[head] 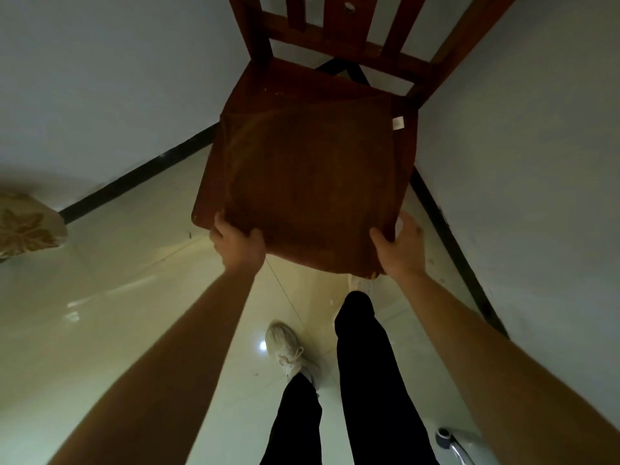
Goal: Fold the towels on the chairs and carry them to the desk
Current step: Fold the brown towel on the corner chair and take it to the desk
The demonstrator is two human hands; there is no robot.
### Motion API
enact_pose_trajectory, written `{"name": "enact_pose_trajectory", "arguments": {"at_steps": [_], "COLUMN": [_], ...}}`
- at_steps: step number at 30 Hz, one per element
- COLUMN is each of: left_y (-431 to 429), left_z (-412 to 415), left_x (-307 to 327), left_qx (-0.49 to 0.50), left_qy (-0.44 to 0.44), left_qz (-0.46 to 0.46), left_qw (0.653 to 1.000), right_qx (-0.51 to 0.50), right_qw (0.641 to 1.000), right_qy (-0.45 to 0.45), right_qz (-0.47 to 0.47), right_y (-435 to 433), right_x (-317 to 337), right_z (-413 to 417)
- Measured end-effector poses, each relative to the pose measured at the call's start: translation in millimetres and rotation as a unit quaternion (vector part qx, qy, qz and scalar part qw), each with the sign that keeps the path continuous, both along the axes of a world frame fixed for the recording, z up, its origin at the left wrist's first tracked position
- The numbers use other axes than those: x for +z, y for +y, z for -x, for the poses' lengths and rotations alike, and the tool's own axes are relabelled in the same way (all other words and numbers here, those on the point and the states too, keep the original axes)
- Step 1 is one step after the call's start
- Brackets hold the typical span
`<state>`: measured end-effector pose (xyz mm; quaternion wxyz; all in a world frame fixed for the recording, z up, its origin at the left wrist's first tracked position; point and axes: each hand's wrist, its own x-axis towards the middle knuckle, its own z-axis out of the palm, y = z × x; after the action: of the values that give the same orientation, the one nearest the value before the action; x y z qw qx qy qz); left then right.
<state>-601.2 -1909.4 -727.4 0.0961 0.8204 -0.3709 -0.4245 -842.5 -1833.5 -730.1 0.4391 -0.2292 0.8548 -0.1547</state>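
So far the brown towel [312, 182] lies flat on the seat of the wooden chair [339, 31], with the left hand [240, 245] and right hand [399, 246] each closed on a near corner, so most of the folding and the carrying to the desk are not done yet.

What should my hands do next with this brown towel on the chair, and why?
Probably lift the near edge and fold it toward the chair back: the left hand and right hand each grip a near corner, and the towel lies flat on the seat.
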Motion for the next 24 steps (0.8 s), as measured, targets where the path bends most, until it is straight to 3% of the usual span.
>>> {"name": "enact_pose_trajectory", "arguments": {"at_steps": [3,8,14,19,21,24], "left_y": [37.5,70.7,62.9,50.9,51.6,63.7], "left_z": [-9.3,-16.3,2.0,9.3,3.9,-10.4], "left_x": [-23.3,-53.4,-81.2,-85.9,-80.1,-66.3], "left_qx": [0.141,0.301,0.424,0.49,0.525,0.512], "left_qy": [0.067,0.213,0.444,0.513,0.505,0.479], "left_qz": [-0.084,-0.177,-0.134,-0.094,-0.076,-0.054], "left_qw": [0.984,0.913,0.778,0.698,0.681,0.711], "right_qx": [-0.068,-0.17,-0.343,-0.387,-0.389,-0.388], "right_qw": [0.996,0.982,0.916,0.876,0.872,0.876], "right_qy": [-0.035,-0.078,-0.203,-0.275,-0.286,-0.278], "right_qz": [-0.053,-0.034,0.045,0.083,0.08,0.069], "right_y": [48.8,88.0,77.5,62.0,55.6,51.8], "right_x": [-9.6,-21.0,-17.4,-17.3,-15.3,-10.5], "right_z": [-16.4,-28.2,-21.4,-15.9,-15.4,-15.6]}}
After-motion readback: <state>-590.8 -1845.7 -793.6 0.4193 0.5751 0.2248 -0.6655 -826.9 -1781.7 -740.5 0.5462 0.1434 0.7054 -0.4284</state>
